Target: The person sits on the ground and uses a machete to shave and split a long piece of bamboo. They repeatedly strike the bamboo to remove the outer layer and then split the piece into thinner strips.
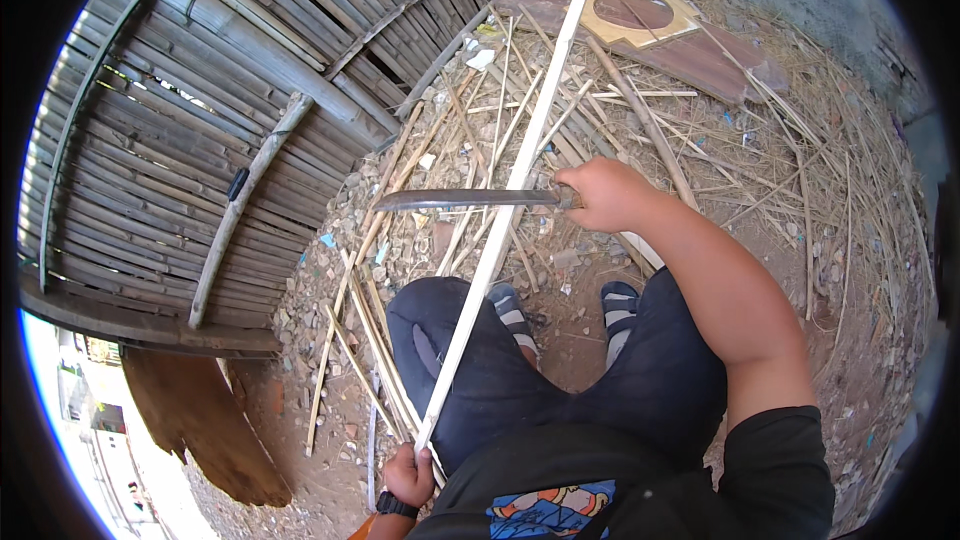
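Observation:
A long pale bamboo strip (498, 230) slants from my left hip up to the far middle. Its near end is gripped in my left hand (410, 477), fingers wrapped round it beside my thigh. My right hand (603, 195) is closed on the handle of a machete (455, 198), which points to the left. The blade lies crosswise over the strip, a little beyond my knees. Whether its edge touches the strip I cannot tell.
Split bamboo pieces (375, 340) lie by my left leg, and more sticks (650, 130) litter the rubble ahead. A wooden board with a round hole (690, 20) rests on a brown slab (735, 65) at the far right. A bamboo wall (160, 180) stands on the left.

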Motion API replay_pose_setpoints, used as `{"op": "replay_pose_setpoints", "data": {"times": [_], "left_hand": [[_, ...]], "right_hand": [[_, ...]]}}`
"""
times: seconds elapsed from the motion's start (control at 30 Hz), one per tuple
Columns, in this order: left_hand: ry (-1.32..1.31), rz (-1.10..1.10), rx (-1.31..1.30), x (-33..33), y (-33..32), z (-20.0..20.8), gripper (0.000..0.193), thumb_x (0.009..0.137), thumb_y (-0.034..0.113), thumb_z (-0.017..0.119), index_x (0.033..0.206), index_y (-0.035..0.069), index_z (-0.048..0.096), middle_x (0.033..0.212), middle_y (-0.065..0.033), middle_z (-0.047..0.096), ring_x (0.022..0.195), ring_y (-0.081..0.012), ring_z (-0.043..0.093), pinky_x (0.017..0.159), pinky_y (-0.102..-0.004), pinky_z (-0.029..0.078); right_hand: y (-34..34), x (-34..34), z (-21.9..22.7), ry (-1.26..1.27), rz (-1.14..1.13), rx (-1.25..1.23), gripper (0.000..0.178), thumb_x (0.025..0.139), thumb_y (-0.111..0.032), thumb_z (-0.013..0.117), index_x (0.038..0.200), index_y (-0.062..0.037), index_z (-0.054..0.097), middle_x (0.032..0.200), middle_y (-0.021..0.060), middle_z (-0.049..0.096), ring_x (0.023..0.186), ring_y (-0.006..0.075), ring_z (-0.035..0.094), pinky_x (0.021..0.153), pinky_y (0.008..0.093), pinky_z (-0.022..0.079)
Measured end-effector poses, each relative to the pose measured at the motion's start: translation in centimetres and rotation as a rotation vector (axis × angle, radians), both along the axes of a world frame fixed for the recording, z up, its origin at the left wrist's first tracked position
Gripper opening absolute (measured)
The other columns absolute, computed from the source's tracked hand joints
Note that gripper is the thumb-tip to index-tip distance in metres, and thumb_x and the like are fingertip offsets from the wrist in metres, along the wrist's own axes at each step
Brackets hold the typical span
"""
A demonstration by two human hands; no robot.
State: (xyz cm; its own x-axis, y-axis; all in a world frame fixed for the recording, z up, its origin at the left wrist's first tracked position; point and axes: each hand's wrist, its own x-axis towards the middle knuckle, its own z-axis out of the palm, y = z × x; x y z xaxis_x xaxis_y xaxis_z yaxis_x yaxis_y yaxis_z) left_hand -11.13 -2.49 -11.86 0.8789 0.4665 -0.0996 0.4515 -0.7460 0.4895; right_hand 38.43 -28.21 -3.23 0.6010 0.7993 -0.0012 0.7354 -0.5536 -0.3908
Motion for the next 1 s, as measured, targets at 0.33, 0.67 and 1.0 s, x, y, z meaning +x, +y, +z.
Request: {"op": "replay_pose_setpoints", "data": {"times": [0.33,0.67,1.0], "left_hand": [[-0.063,-0.034,0.086,0.1,1.1,-1.0,0.034,0.100,0.030,0.054,0.082,0.003,0.060,0.058,-0.0144,0.059,0.050,-0.0314,0.061,0.049,-0.0417,0.046],[-0.019,0.012,-0.017,0.0,0.7,-0.3,0.033,0.095,0.030,0.060,0.076,0.004,0.057,0.061,-0.0186,0.059,0.055,-0.0391,0.061,0.051,-0.0448,0.048],[-0.034,-0.017,0.054,0.0,1.5,0.8,0.036,0.098,0.031,0.057,0.075,0.004,0.055,0.054,-0.0139,0.055,0.049,-0.0322,0.059,0.048,-0.0413,0.044]], "right_hand": [[-3.8,6.8,-4.7,0.005,-0.503,0.069,0.047,0.080,-0.018,0.069,0.125,-0.0070,0.063,0.104,0.0210,0.070,0.096,0.0366,0.068,0.084,0.0451,0.055],[-0.8,0.5,0.2,-0.232,0.080,0.032,0.024,0.073,-0.018,0.072,0.093,-0.0086,0.064,0.080,0.0149,0.068,0.081,0.0380,0.067,0.072,0.0482,0.053],[-6.6,8.6,-5.9,-0.103,-0.603,0.184,0.054,0.083,-0.028,0.071,0.129,-0.0016,0.061,0.087,0.0238,0.069,0.084,0.0344,0.070,0.076,0.0450,0.054]]}}
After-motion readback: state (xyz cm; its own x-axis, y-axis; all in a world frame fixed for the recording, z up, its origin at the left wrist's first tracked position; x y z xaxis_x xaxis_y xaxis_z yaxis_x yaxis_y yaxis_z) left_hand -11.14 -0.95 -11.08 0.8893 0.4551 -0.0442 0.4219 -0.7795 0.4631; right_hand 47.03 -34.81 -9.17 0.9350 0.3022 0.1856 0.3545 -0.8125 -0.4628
